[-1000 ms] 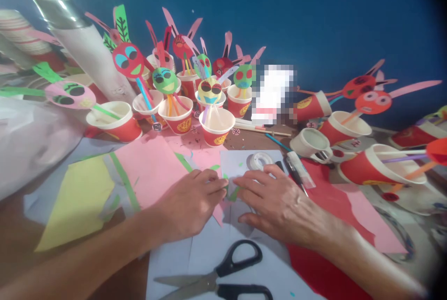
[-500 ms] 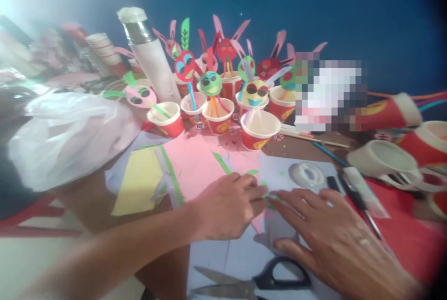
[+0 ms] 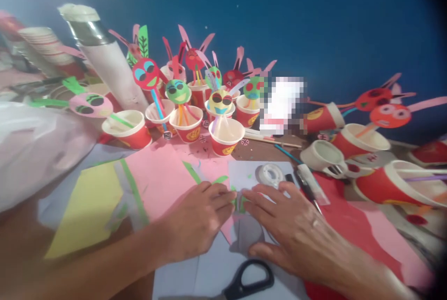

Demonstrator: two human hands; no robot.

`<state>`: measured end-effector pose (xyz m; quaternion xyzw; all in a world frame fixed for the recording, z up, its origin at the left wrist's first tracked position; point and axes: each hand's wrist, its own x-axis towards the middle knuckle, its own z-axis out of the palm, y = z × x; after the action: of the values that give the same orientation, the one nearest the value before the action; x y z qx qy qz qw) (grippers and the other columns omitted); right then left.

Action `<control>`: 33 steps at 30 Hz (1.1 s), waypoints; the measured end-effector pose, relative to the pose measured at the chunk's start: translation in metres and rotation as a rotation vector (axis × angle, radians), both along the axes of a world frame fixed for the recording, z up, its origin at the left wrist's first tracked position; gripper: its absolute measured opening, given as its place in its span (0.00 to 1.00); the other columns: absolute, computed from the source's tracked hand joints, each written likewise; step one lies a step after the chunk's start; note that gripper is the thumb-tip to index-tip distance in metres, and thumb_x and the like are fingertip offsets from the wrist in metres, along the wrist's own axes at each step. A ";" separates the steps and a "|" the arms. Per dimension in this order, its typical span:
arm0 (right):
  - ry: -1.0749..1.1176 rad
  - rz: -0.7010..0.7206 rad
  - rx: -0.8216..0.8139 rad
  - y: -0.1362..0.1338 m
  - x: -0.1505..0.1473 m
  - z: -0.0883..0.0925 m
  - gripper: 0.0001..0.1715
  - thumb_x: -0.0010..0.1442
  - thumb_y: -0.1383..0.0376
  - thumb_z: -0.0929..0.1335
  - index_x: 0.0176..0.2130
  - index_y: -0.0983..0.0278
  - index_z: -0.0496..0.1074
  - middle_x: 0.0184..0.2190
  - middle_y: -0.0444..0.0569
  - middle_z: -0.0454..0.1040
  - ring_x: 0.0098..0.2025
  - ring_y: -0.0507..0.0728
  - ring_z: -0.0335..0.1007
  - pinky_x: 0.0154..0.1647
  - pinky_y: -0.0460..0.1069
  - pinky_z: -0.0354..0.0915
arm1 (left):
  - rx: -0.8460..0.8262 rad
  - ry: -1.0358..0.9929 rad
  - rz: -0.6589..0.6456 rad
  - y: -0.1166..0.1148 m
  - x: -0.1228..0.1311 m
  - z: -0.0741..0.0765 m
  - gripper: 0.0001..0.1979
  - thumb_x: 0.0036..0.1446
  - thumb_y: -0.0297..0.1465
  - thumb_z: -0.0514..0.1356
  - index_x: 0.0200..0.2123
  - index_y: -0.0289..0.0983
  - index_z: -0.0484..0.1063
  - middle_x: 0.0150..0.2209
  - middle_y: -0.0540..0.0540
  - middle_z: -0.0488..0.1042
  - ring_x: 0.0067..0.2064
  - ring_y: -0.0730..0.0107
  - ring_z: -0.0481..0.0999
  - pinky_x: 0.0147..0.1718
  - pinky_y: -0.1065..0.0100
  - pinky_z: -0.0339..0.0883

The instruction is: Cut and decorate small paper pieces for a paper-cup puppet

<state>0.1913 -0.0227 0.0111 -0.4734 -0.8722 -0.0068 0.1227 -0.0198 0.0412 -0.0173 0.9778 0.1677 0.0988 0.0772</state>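
My left hand [image 3: 199,221] is closed, its curled fingertips at the left end of a small green piece of paper [image 3: 240,203]. Flat and with fingers spread, my right hand [image 3: 296,230] presses its fingertips on the right end of that piece. Underneath is a pale bluish-white sheet [image 3: 188,272]. Below the hands lie scissors with black handles [image 3: 233,286], their blades mostly cut off by the frame edge. A clear tape roll [image 3: 261,176] rests just beyond my right fingers. Beside it are a black pen [image 3: 306,184] and a white tube-like item [image 3: 319,188].
Paper cups [image 3: 225,144] with paper-face straw figures stand along the back. A tall flask [image 3: 108,69] leans behind them. To the left are yellow paper [image 3: 87,202], pink paper [image 3: 157,174] and a white plastic bag [image 3: 42,146]. A mug [image 3: 319,155] and red paper [image 3: 349,225] lie right.
The view has swung to the right, so more cups and figures show there. Both hands stay at the green piece, and the scissors sit lower in the frame.
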 end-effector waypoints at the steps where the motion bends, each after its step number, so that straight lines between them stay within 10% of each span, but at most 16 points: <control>1: 0.002 -0.003 -0.019 -0.001 0.001 0.001 0.24 0.55 0.48 0.68 0.44 0.62 0.72 0.45 0.48 0.77 0.47 0.63 0.68 0.51 0.58 0.50 | -0.003 -0.016 0.003 0.000 0.000 -0.001 0.12 0.58 0.23 0.53 0.45 0.33 0.69 0.51 0.44 0.72 0.53 0.57 0.63 0.48 0.58 0.57; 17: -0.089 0.013 -0.194 0.003 0.005 0.001 0.25 0.54 0.48 0.69 0.45 0.61 0.71 0.45 0.49 0.75 0.46 0.62 0.66 0.49 0.59 0.53 | -0.038 0.005 0.017 0.000 0.001 -0.008 0.16 0.56 0.22 0.53 0.48 0.34 0.68 0.53 0.43 0.69 0.53 0.55 0.63 0.48 0.55 0.58; 33: 0.011 -0.200 0.201 0.017 0.070 0.041 0.13 0.64 0.59 0.64 0.43 0.63 0.73 0.44 0.50 0.77 0.46 0.59 0.72 0.47 0.54 0.58 | -0.033 -0.109 -0.027 0.006 -0.001 -0.008 0.20 0.53 0.17 0.49 0.48 0.35 0.67 0.52 0.43 0.71 0.54 0.57 0.63 0.49 0.57 0.59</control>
<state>0.2610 -0.0053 0.0520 -0.5434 -0.8149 -0.1038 0.1729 -0.0205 0.0469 -0.0250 0.9718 0.1518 0.1481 0.1035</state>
